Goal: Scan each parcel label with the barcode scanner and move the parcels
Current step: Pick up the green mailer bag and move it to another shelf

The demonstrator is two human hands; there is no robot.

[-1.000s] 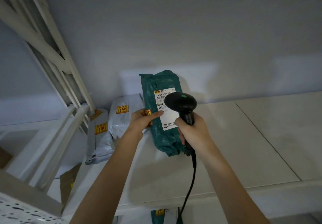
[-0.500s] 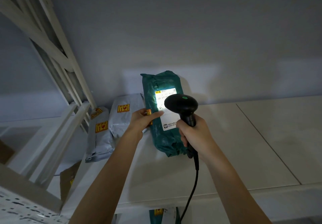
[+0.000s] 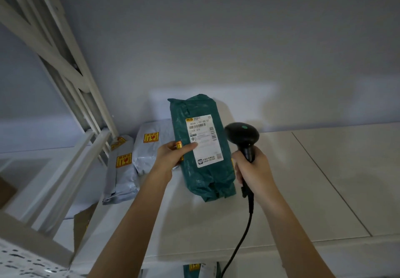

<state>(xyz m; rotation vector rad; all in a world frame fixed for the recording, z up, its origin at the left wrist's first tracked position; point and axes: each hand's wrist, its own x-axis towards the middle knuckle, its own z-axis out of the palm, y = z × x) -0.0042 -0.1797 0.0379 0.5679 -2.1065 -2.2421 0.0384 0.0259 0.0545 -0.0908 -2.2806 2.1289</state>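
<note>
A green parcel (image 3: 201, 169) with a white shipping label (image 3: 203, 139) stands tilted on the white shelf (image 3: 292, 191), leaning toward the wall. My left hand (image 3: 171, 154) grips its left edge, thumb on the label. My right hand (image 3: 253, 167) holds the black barcode scanner (image 3: 242, 136) just right of the parcel, its head turned off the label, no light showing. The scanner's cable (image 3: 244, 232) hangs down past the shelf's front edge.
Two grey parcels (image 3: 149, 148) (image 3: 121, 174) with yellow stickers lean left of the green one. A white shelf frame (image 3: 65, 65) rises at the left. Below the shelf edge another green parcel (image 3: 201, 270) shows. A brown carton (image 3: 83, 228) sits lower left.
The scanner's light on the label has gone out. My right hand has moved the scanner to the right, off the label, which now shows in full.
</note>
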